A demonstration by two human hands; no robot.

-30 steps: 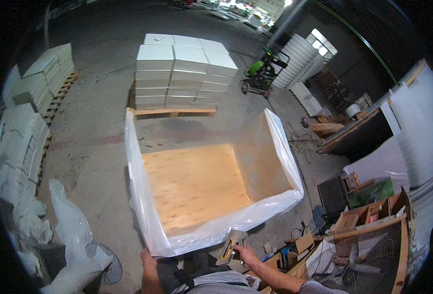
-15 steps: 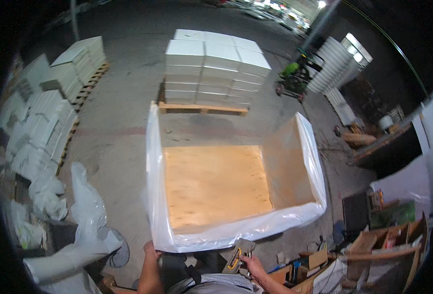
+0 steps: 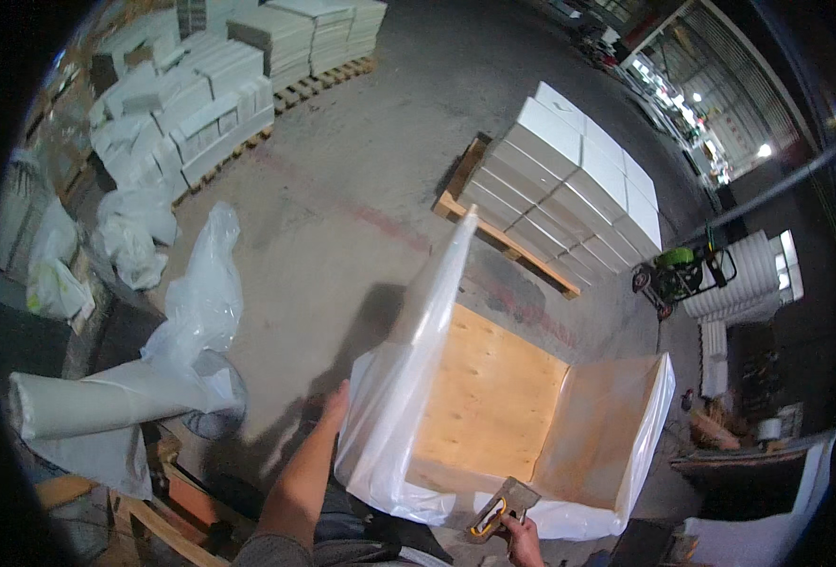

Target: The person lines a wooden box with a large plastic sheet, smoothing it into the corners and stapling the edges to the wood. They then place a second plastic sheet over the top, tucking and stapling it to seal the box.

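Note:
A wooden box (image 3: 493,387) with a plywood base stands before me, its walls draped in translucent white plastic film (image 3: 389,444). Its far side looks open. My left hand (image 3: 338,403) reaches along the outside of the left wall, next to the film; its fingers are mostly hidden, and I cannot tell if they grip it. In my right hand (image 3: 522,541) is a grey and yellow staple gun (image 3: 501,510), held over the near edge of the box, where the film is folded over.
Beyond the box, white cartons (image 3: 569,180) are stacked on a pallet (image 3: 508,248). A big roll of white film (image 3: 106,404) lies at left, with crumpled plastic (image 3: 205,283) behind it. More stacked white goods (image 3: 219,104) stand far left. A green and black wheeled machine (image 3: 678,274) stands at right.
My view has turned left, so the box appears lower and farther right. My left arm has stretched forward along the box's left wall. The staple gun stays in my right hand.

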